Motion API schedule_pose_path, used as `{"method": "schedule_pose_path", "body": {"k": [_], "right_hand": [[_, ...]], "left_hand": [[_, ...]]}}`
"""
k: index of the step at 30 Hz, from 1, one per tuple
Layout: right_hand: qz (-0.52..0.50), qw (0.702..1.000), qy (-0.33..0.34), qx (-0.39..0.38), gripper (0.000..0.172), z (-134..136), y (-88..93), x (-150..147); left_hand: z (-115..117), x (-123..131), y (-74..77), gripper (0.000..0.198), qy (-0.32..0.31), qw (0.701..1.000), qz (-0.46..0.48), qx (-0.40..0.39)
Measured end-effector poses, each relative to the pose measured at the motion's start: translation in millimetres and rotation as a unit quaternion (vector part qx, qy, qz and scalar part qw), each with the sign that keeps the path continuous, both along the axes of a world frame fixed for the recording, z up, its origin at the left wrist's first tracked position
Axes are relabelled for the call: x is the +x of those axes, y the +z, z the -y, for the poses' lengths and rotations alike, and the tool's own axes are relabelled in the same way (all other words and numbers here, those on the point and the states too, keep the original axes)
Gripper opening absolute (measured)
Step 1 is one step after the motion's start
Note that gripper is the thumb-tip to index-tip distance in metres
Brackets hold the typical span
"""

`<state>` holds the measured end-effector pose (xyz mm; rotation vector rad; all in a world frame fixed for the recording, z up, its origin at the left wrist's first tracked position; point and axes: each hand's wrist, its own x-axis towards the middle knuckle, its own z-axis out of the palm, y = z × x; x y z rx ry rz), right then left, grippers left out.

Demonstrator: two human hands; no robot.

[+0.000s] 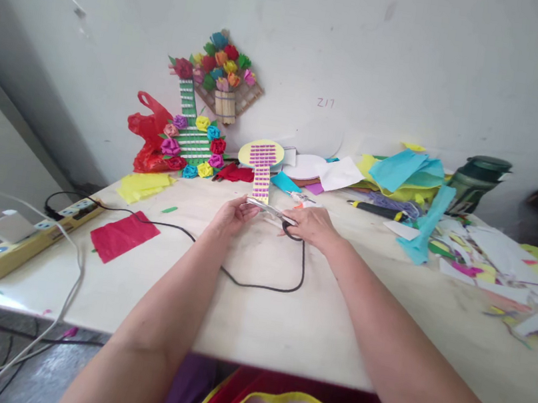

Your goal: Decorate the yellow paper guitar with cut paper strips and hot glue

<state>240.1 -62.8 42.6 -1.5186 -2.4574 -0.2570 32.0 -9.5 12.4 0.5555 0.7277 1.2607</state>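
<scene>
The table (281, 324) carries one black cord (256, 285), looped slack from one power strip (26, 236) towards the right hand (310, 224), likely to avoid drag. Mid-table lies one silvery tool (270, 211): the right grip closes over its dark handle, the left hand (232, 215) pinches the tip, seemingly steadying it

Your left hand (232, 215) and right hand (310, 224) met mid-surface (332, 319) with a tool (271, 211) held between them. A cable (287, 285) looped nearer you. The power strip (31, 237) lay at the left edge, with a paper sheet (123, 236) right of it. Paper scraps (492, 262) lay to the right, and a bottle (477, 182) stood behind them.
</scene>
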Motion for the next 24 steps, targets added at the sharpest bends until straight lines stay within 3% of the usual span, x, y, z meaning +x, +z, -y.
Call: {"method": "schedule_pose_path", "body": {"k": [24], "right_hand": [[-0.007, 1.0, 0.002, 0.001, 0.027, 0.4, 0.2, -0.1]], "left_hand": [[-1.3, 1.9, -2.2, 0.02, -0.025, 0.998, -0.049, 0.014]]}}
